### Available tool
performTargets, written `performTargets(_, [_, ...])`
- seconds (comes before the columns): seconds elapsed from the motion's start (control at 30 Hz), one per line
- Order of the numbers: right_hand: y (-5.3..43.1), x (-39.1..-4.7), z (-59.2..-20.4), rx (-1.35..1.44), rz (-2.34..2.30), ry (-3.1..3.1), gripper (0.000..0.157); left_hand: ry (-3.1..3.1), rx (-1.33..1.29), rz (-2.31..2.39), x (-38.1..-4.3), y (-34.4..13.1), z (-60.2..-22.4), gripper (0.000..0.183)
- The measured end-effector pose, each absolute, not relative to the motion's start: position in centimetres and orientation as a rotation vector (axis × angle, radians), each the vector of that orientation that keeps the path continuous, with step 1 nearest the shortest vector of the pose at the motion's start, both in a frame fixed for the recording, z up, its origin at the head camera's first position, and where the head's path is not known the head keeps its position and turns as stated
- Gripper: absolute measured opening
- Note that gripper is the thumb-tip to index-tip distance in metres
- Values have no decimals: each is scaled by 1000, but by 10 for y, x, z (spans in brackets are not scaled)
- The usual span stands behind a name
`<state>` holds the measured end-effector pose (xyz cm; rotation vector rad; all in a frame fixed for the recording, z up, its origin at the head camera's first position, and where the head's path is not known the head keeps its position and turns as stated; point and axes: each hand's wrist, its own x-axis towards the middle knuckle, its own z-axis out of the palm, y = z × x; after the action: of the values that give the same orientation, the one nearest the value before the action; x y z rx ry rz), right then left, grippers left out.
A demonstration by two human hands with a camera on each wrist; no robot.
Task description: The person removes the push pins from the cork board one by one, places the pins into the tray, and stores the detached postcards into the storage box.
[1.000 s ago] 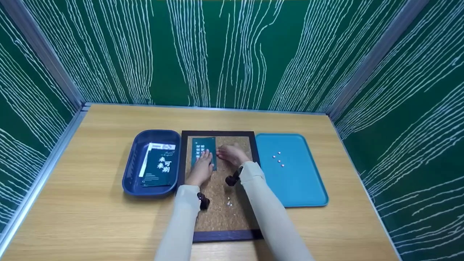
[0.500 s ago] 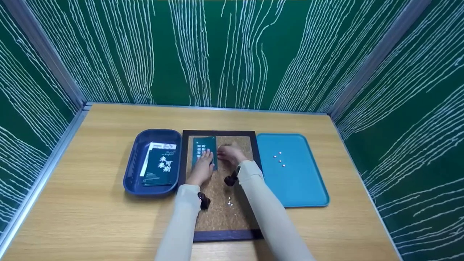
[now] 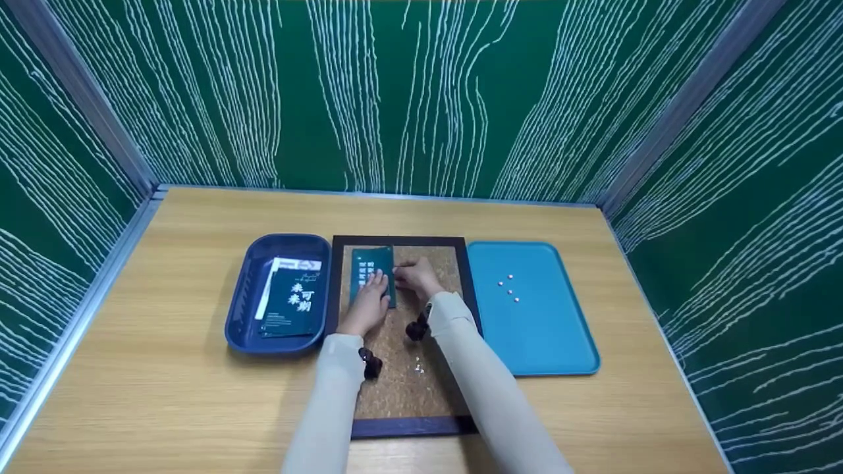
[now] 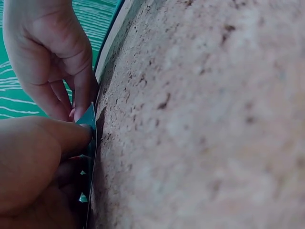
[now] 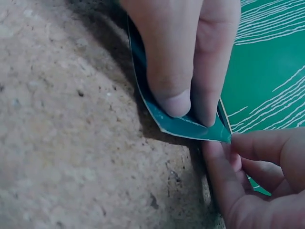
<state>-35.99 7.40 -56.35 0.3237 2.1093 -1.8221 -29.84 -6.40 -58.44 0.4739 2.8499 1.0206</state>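
Note:
A dark green card (image 3: 363, 264) with white characters lies on the upper left of the cork board (image 3: 385, 397). My left hand (image 3: 370, 303) presses it down, fingers laid out straight over its lower part. In the right wrist view, the left thumb (image 5: 175, 102) rests on the card (image 5: 188, 130), whose near edge curves up off the cork. At the card's right edge is my right hand (image 3: 419, 279). Its thumb and index finger pinch the card's corner, as the right wrist view of that hand (image 5: 267, 167) shows. Several small clear pieces (image 3: 419, 366) lie lower on the cork.
To the left stands a blue basket (image 3: 236, 316) holding more green cards (image 3: 294, 299) and a white one. On the right lies a turquoise tray (image 3: 546, 336) with several small pinkish pieces (image 3: 510, 291). The board has a dark frame (image 3: 415, 426). Green, white-lined panels surround the table.
My right fingers, extended beside the card a second ago, have drawn in and now pinch at its right edge. My left hand stays pressed on the card.

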Motion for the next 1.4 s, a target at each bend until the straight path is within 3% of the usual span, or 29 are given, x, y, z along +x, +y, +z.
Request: performTargets(1.4, [66, -362, -567, 237, -1690, 2361, 7, 2831, 418, 960, -299, -63, -583, 48])
